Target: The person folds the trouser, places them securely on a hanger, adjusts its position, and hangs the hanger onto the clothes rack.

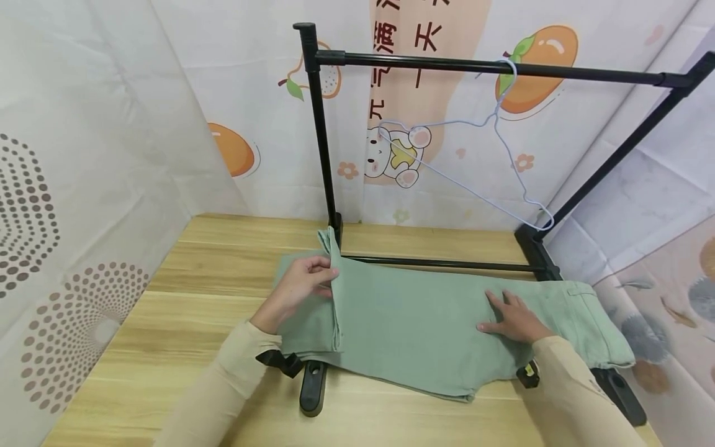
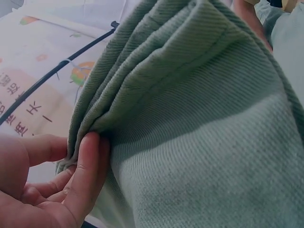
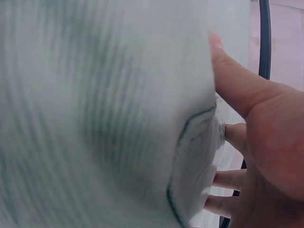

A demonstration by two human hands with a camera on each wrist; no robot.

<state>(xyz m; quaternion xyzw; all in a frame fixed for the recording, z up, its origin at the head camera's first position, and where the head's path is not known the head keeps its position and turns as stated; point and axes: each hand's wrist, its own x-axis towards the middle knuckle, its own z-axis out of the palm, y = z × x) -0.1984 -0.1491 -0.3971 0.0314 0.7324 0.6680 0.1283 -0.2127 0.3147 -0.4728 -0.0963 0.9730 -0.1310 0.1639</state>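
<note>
Pinching the folded leg end of green trousers [image 1: 408, 323], the left hand [image 1: 301, 285] is by the rack's left foot [image 1: 312, 394]; the right hand [image 1: 515, 320] rests spread near its right foot [image 1: 622, 397], the trousers' length crossing both.

White cloth [image 1: 100, 155] with brown-grey dots hung on the left; the far backdrop [image 1: 240, 81] bore orange fruit, a cartoon animal and dark red characters. Pale patterned fabric [image 1: 670, 186] lined the right. A black rack [image 1: 424, 63] stood on a light wood-grain table [image 1: 184, 298] under soft, even light.
</note>
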